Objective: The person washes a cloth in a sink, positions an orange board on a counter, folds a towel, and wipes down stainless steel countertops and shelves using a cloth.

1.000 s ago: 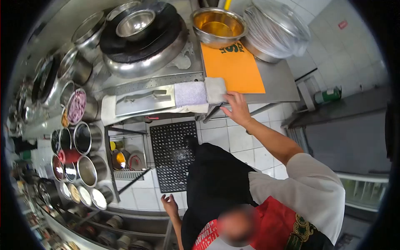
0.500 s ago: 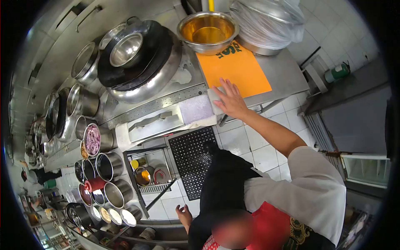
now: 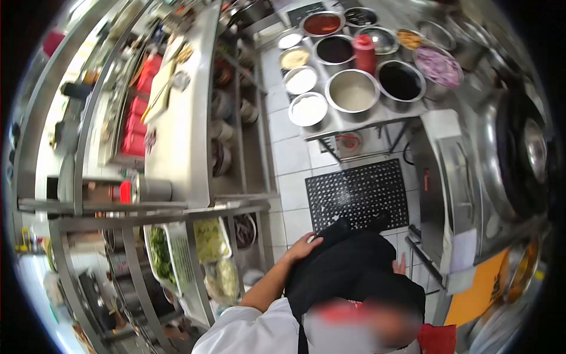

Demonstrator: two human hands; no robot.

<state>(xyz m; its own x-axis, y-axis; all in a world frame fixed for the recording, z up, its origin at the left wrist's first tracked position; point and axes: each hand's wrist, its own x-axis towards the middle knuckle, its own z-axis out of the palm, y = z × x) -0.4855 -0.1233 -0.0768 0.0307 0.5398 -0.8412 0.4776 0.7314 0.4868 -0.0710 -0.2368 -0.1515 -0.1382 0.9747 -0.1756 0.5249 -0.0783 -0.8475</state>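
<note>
My left hand (image 3: pixel 303 245) hangs beside the black apron (image 3: pixel 348 265) at thigh height, fingers loosely bent and apart, with no object visible in it. On the other side of my body, my right hand (image 3: pixel 400 265) is partly hidden by the apron; its fingers point forward, spread, and nothing shows in them. It is nearest to the counter's front edge, where a whitish cloth (image 3: pixel 464 251) lies. Beyond that, an orange sheet (image 3: pixel 480 289) covers part of the counter. A black perforated mat (image 3: pixel 356 192) is on the floor ahead of my feet.
Ahead stands a table of metal pots, with a red squeeze bottle (image 3: pixel 364 54) and a bowl of sliced onions (image 3: pixel 438 66). A large wok (image 3: pixel 519 159) is on the right. At left are a long counter (image 3: pixel 191 118) and a shelf with a white vegetable basket (image 3: pixel 184 259).
The view has swung left, from the stove counter toward the pots and left-hand shelving. My right hand has come off the counter and down beside my body. My left hand is at my thigh.
</note>
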